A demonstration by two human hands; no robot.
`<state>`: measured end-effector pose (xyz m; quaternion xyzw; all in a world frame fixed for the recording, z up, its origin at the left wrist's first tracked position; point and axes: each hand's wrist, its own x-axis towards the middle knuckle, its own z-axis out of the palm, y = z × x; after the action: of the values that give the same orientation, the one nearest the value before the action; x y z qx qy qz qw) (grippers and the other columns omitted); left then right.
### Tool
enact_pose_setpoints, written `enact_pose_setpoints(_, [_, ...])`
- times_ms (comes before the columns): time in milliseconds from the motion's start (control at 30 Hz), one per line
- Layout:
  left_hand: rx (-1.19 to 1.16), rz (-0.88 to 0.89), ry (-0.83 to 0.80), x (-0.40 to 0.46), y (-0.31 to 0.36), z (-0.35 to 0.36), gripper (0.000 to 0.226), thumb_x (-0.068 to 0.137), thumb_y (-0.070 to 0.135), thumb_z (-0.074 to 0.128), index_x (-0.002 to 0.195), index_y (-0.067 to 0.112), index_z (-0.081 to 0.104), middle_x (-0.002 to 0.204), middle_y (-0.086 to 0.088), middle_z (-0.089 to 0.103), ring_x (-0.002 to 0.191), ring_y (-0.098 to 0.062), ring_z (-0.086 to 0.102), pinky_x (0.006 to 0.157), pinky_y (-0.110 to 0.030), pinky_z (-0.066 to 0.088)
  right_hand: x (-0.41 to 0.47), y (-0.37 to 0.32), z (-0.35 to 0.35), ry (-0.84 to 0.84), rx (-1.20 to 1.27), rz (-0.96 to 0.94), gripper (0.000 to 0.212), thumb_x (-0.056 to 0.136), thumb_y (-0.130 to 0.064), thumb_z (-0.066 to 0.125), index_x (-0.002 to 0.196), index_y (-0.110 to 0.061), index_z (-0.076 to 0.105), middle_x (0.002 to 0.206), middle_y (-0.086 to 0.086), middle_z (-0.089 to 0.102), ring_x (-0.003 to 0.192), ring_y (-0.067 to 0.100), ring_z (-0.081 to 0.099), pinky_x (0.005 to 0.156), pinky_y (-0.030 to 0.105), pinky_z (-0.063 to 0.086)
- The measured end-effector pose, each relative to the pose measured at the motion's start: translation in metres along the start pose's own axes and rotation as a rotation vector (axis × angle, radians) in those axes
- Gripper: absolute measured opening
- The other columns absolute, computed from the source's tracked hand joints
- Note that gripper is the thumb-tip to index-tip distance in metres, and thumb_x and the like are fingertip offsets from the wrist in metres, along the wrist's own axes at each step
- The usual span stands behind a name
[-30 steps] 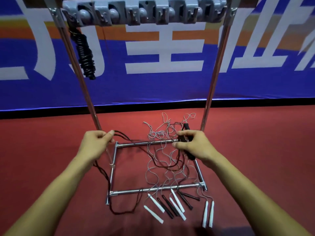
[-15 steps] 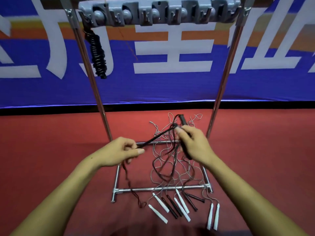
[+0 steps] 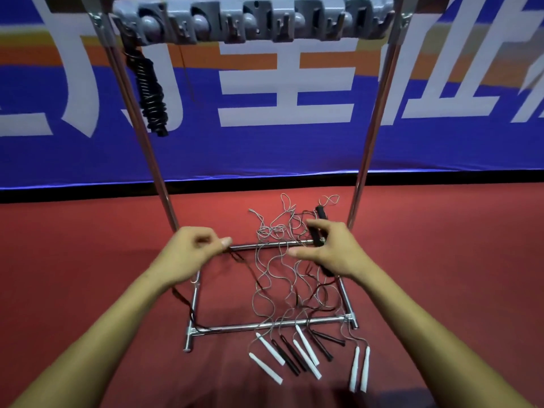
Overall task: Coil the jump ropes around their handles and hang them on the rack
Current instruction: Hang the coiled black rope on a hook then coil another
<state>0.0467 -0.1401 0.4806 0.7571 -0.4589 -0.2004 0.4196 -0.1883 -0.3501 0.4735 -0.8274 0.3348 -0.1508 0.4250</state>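
Observation:
My right hand (image 3: 329,251) grips a pair of black jump-rope handles (image 3: 319,214), whose top end sticks out above my fingers. My left hand (image 3: 191,254) pinches the black rope (image 3: 250,270) of the same jump rope, which trails down to the floor. One black jump rope (image 3: 151,92), coiled round its handles, hangs from the left hook of the grey rack bar (image 3: 253,23). Several loose ropes with white handles (image 3: 269,348) and black handles (image 3: 290,354) lie tangled over the rack's chrome base (image 3: 265,326).
Two chrome uprights (image 3: 372,119) carry the hook bar over the red floor (image 3: 73,260). A blue banner with white characters (image 3: 279,83) runs along the wall behind. Two more white handles (image 3: 360,368) lie at the front right of the base.
My left hand has swung back out to the left, drawing the black rope away from the handles. My right hand holds the handles in about the same place.

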Motion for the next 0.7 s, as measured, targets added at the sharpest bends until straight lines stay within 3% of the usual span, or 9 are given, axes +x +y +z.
enact_pose_setpoints(67, [-0.010, 0.074, -0.148, 0.002, 0.012, 0.022, 0.038, 0.095, 0.041, 0.075, 0.074, 0.009, 0.070, 0.061, 0.007, 0.050, 0.061, -0.005, 0.041, 0.059, -0.030, 0.033, -0.010, -0.011, 0.031, -0.098, -0.049, -0.112, 0.084, 0.067, -0.075, 0.081, 0.138, -0.034, 0.064, 0.109, 0.001, 0.067, 0.090, 0.005, 0.058, 0.083, 0.022, 0.044])
enact_pose_setpoints(100, [-0.034, 0.112, -0.195, 0.003, 0.017, 0.032, 0.036, 0.096, 0.040, 0.075, 0.076, 0.010, 0.072, 0.062, 0.004, 0.053, 0.062, -0.006, 0.043, 0.059, -0.031, 0.034, -0.015, -0.015, 0.048, -0.144, -0.061, -0.172, 0.064, 0.074, -0.075, 0.076, 0.126, -0.040, 0.068, 0.094, 0.000, 0.065, 0.078, 0.005, 0.051, 0.073, 0.025, 0.042])
enact_pose_setpoints(167, [-0.065, 0.153, -0.198, 0.006, 0.026, 0.042, 0.033, 0.097, 0.041, 0.076, 0.079, 0.013, 0.074, 0.065, -0.006, 0.062, 0.065, -0.008, 0.048, 0.062, -0.032, 0.038, -0.022, -0.020, 0.070, -0.170, -0.049, -0.285, 0.020, 0.091, -0.057, 0.070, 0.088, -0.037, 0.069, 0.069, -0.006, 0.054, 0.063, 0.007, 0.043, 0.062, 0.035, 0.040])
enact_pose_setpoints(233, [-0.117, 0.118, -0.190, 0.006, 0.028, 0.036, 0.036, 0.094, 0.045, 0.078, 0.081, 0.012, 0.072, 0.062, -0.014, 0.060, 0.061, -0.013, 0.048, 0.059, -0.031, 0.040, -0.019, -0.023, 0.070, -0.121, 0.019, -0.272, 0.030, 0.101, -0.036, 0.063, 0.073, -0.029, 0.061, 0.057, -0.009, 0.050, 0.053, 0.006, 0.045, 0.054, 0.032, 0.039])
enact_pose_setpoints(300, [-0.100, 0.010, -0.254, 0.003, 0.020, 0.021, 0.042, 0.090, 0.045, 0.079, 0.078, 0.008, 0.064, 0.054, -0.003, 0.052, 0.051, -0.014, 0.047, 0.052, -0.025, 0.040, -0.014, -0.026, 0.050, -0.038, 0.166, -0.171, 0.030, 0.106, -0.024, 0.057, 0.076, -0.019, 0.061, 0.051, -0.005, 0.053, 0.041, 0.007, 0.050, 0.043, 0.023, 0.036])
enact_pose_setpoints(367, [0.018, -0.070, -0.350, -0.002, 0.003, 0.005, 0.046, 0.090, 0.045, 0.079, 0.068, 0.014, 0.053, 0.052, 0.003, 0.050, 0.049, -0.013, 0.049, 0.055, -0.025, 0.038, -0.007, -0.022, 0.020, 0.093, 0.306, -0.053, 0.028, 0.107, -0.016, 0.053, 0.083, -0.004, 0.060, 0.050, 0.006, 0.052, 0.035, 0.013, 0.050, 0.037, 0.019, 0.035])
enact_pose_setpoints(467, [-0.009, -0.126, -0.396, -0.009, -0.020, -0.014, 0.045, 0.097, 0.047, 0.074, 0.068, 0.018, 0.057, 0.061, -0.004, 0.057, 0.058, -0.017, 0.057, 0.066, -0.033, 0.041, 0.001, -0.005, -0.018, 0.279, 0.441, 0.024, 0.026, 0.106, -0.014, 0.053, 0.083, -0.002, 0.059, 0.053, 0.014, 0.051, 0.038, 0.019, 0.048, 0.038, 0.023, 0.038])
enact_pose_setpoints(567, [0.101, -0.134, -0.443, -0.017, -0.034, -0.028, 0.047, 0.100, 0.048, 0.068, 0.072, 0.011, 0.062, 0.064, -0.002, 0.065, 0.063, -0.013, 0.056, 0.068, -0.031, 0.043, 0.004, 0.012, -0.042, 0.413, 0.523, 0.085, 0.024, 0.103, -0.014, 0.054, 0.081, -0.009, 0.061, 0.056, 0.012, 0.051, 0.043, 0.020, 0.049, 0.041, 0.026, 0.043])
enact_pose_setpoints(700, [0.018, -0.232, -0.363, -0.025, -0.041, -0.030, 0.053, 0.105, 0.046, 0.058, 0.082, -0.002, 0.062, 0.060, 0.003, 0.053, 0.054, -0.014, 0.051, 0.056, -0.028, 0.044, 0.000, 0.023, -0.043, 0.298, 0.468, 0.109, 0.030, 0.105, -0.026, 0.059, 0.083, -0.006, 0.063, 0.058, 0.012, 0.055, 0.041, 0.017, 0.048, 0.044, 0.026, 0.040])
